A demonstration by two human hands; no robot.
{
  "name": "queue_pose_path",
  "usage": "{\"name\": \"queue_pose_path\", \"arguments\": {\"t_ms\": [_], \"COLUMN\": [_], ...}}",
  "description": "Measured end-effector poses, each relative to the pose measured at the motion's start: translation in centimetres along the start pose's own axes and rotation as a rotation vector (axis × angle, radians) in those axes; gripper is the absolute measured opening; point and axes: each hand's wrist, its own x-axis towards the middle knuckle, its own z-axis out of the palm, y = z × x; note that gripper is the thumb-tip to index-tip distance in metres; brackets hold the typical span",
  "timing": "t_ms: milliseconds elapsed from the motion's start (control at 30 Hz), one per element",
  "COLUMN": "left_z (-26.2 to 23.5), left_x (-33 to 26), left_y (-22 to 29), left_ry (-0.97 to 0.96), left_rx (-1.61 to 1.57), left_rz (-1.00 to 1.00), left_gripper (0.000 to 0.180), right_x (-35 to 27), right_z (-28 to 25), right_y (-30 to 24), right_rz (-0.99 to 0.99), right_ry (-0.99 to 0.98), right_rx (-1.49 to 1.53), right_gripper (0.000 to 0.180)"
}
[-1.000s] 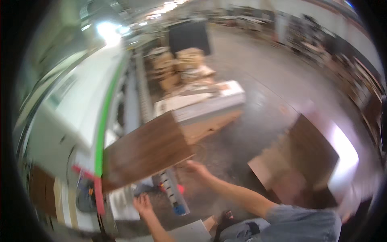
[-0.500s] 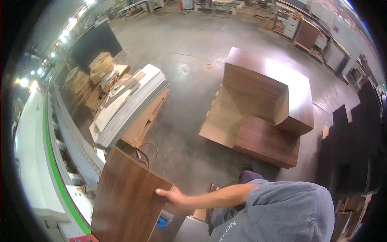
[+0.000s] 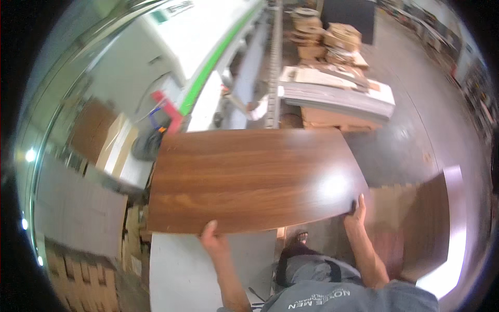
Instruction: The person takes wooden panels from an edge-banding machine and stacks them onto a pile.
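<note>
Head view: the brown panel (image 3: 254,179), earlier tilted at lower left under one hand, now lies level before the person. Left hand (image 3: 212,236) and right hand (image 3: 356,216) both clasp its near edge.

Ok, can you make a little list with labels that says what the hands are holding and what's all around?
Held thing: brown wooden panel, lying flat
Left hand: grips the panel's near edge
Right hand: grips the panel's near right corner
Behind the panel: white machine with a green stripe
Far right: stack of pale boards on the floor
Near right: stack of brown panels
</note>
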Motion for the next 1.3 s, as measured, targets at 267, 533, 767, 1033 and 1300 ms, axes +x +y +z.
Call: {"name": "queue_pose_path", "arguments": {"t_ms": [267, 533, 767, 1033, 1300], "left_z": [16.9, 18.2, 20.5, 21.9, 22.2], "left_x": [-19.0, -26.4, -28.2, -28.0, -28.2], "left_y": [-0.8, -9.6, -7.7, -3.4, -3.9], "left_ry": [-0.521, -0.671, -0.654, -0.665, -0.835], "left_rx": [0.253, 0.471, 0.474, 0.441, 0.391], "left_rz": [0.254, 0.174, 0.352, 0.526, 0.415], "left_gripper": [0.013, 0.058, 0.085, 0.086, 0.088], "right_x": [7.8, -2.2, -6.1, -7.7, -6.9], "right_z": [-17.9, -23.2, -26.3, -28.3, -26.4], "right_y": [3.9, -1.3, -5.1, -6.0, -5.2], "right_rz": [0.214, 0.297, 0.257, 0.210, 0.185], "right_ry": [-0.132, -0.141, -0.078, -0.015, 0.007], "right_rx": [-0.457, -0.519, -0.527, -0.499, -0.477], "right_gripper": [0.041, 0.039, 0.037, 0.036, 0.035]}}
